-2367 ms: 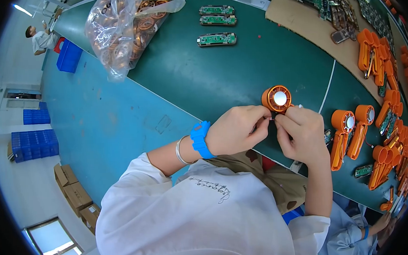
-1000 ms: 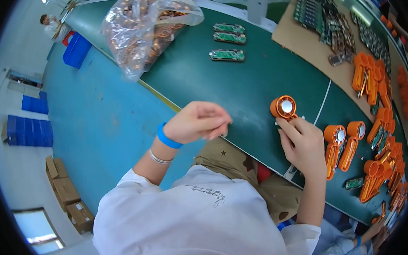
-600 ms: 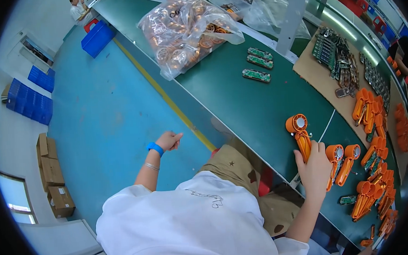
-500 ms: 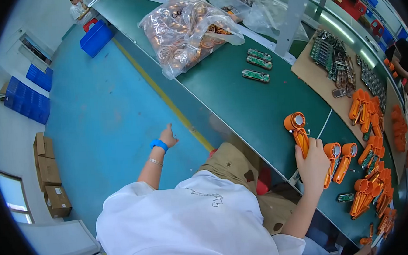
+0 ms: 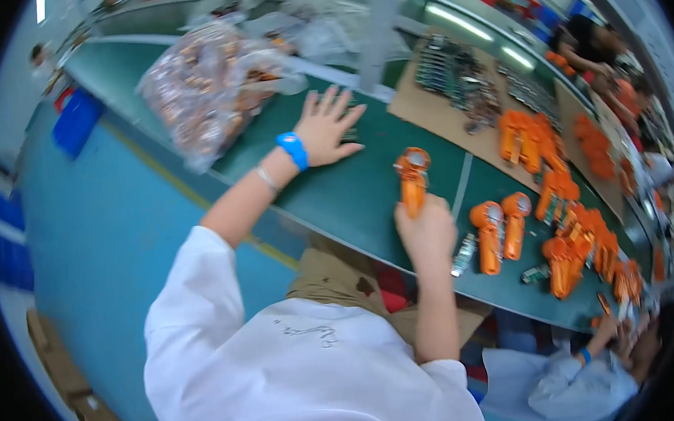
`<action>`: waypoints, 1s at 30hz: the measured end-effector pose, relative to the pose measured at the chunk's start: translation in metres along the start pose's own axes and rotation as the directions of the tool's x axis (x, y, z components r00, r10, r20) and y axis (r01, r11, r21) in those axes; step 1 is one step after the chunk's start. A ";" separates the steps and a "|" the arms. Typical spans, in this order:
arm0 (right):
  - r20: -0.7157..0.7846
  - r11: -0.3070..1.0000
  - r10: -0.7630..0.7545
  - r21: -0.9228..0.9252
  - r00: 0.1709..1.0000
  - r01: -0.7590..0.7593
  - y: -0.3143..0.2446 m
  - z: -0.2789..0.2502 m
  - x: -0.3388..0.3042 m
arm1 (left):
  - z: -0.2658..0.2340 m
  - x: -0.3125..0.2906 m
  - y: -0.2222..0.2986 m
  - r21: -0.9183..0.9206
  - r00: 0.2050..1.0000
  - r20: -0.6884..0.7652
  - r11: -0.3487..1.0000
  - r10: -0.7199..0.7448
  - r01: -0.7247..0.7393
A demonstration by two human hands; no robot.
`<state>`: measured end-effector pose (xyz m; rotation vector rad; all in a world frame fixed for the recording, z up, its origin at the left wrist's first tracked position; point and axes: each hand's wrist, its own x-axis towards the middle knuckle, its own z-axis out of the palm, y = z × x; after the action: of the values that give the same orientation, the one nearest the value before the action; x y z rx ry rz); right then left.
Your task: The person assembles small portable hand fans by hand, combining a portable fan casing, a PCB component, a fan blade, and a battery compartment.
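Note:
My left hand [image 5: 326, 131], with a blue band on its wrist, is stretched over the green bench with its fingers spread and nothing in it. It covers most of the small green circuit boards [image 5: 351, 125] beneath. My right hand [image 5: 429, 232] is closed round the handle of an orange handheld fan housing [image 5: 412, 181], whose round head points away from me. Just right of that wrist lies a circuit board [image 5: 464, 255]. Two more orange fan housings [image 5: 490, 240] with round silver centres lie beside it.
A large clear bag of orange parts [image 5: 200, 91] sits on the bench at the left. Cardboard [image 5: 414, 90] holds rows of circuit boards. Orange housings [image 5: 567, 254] are heaped to the right. A grey post [image 5: 379, 38] stands at the back. Co-workers sit at the right.
My left hand has come up from beside the bench and now reaches over the circuit boards, fingers spread. My right hand still holds the fan housing. The view has turned to the right.

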<state>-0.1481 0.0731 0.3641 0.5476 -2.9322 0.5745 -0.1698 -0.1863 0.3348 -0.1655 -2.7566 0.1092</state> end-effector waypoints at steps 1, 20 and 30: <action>-0.019 1.000 -0.010 -0.004 1.000 0.010 -0.004 0.007 0.004 | 0.006 0.005 -0.005 0.012 0.999 0.043 1.000 0.003 -0.003; -0.230 0.940 0.339 0.115 0.912 -0.321 0.091 -0.072 -0.074 | -0.051 -0.007 0.106 -0.595 0.909 -0.036 0.740 -0.415 0.314; -0.272 0.935 0.305 0.270 0.913 -0.231 0.098 -0.072 -0.069 | -0.025 -0.004 0.165 -0.534 0.868 0.105 0.709 -0.485 0.461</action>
<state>-0.1172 0.2082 0.3846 0.0524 -2.6669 0.9502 -0.1404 -0.0216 0.3408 0.4006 -2.6089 -0.8179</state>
